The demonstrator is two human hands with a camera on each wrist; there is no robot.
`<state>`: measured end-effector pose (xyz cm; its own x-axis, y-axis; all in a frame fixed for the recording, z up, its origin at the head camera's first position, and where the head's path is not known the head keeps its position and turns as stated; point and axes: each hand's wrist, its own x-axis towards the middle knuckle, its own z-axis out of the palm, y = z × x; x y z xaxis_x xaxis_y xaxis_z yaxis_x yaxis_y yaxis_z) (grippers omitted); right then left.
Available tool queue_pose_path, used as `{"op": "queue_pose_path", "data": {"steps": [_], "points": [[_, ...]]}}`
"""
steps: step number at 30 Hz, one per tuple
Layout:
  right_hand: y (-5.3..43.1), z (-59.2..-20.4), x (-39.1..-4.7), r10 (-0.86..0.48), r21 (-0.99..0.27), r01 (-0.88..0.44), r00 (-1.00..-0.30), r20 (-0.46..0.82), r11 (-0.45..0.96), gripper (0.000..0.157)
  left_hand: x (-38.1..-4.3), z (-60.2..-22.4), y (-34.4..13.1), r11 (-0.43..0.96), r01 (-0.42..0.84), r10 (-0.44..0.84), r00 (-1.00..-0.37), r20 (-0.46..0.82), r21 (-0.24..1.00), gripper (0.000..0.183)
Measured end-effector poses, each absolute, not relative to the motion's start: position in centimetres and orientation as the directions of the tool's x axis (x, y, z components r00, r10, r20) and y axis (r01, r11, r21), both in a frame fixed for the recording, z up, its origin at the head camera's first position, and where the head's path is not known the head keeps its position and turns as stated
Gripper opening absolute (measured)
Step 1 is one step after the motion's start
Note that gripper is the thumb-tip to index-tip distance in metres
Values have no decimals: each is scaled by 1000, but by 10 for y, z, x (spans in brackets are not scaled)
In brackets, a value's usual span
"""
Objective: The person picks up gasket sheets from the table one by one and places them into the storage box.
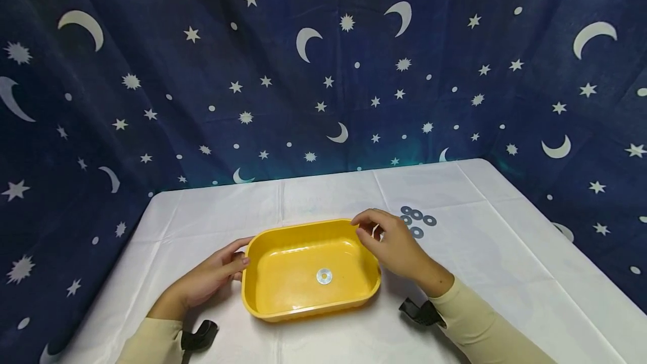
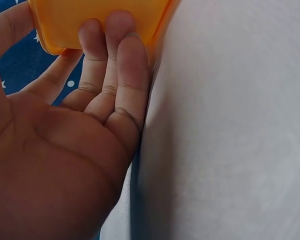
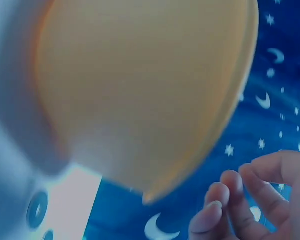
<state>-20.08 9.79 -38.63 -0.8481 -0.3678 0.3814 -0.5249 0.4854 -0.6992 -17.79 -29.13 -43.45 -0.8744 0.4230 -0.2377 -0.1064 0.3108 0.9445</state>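
A yellow rectangular tray (image 1: 298,296) with rounded corners sits on the white-covered table. One flat metal washer (image 1: 324,276) lies on its floor, right of the middle. My left hand (image 1: 214,274) grips the tray's left end, thumb at the rim and fingers against the outer wall (image 2: 65,30). Over the far right corner of the tray hovers my right hand (image 1: 394,243), its fingers (image 3: 231,182) loosely bent and nothing visible between them. Just beyond that hand, several grey washers (image 1: 429,221) lie on the cloth, one of them partly hidden behind it.
The table (image 1: 505,274) wears a white cloth with fold creases. A dark blue curtain (image 1: 283,117) with moons and stars hangs behind it and along both sides. Black straps (image 1: 422,312) show at both wrists, below the beige sleeves.
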Motion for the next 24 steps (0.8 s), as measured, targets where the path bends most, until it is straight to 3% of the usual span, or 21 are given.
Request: {"op": "queue_pose_path", "data": {"steps": [9,18,24], "points": [[131,-398,-224,-315,-682,-451,-892,323,576,13,-177,-434,-290,250,-108,443,-871,-213,962,60],[149,-413,-241,-335,-707,-320,-934,125,630,17,-178,-434,-293,205,-141,461,-859,-222,969,58],[152,-425,-246,-440,-750,-262,-897,-43,608,17,-177,-439,-295,161,-162,478,-850,-221,974,59]]}}
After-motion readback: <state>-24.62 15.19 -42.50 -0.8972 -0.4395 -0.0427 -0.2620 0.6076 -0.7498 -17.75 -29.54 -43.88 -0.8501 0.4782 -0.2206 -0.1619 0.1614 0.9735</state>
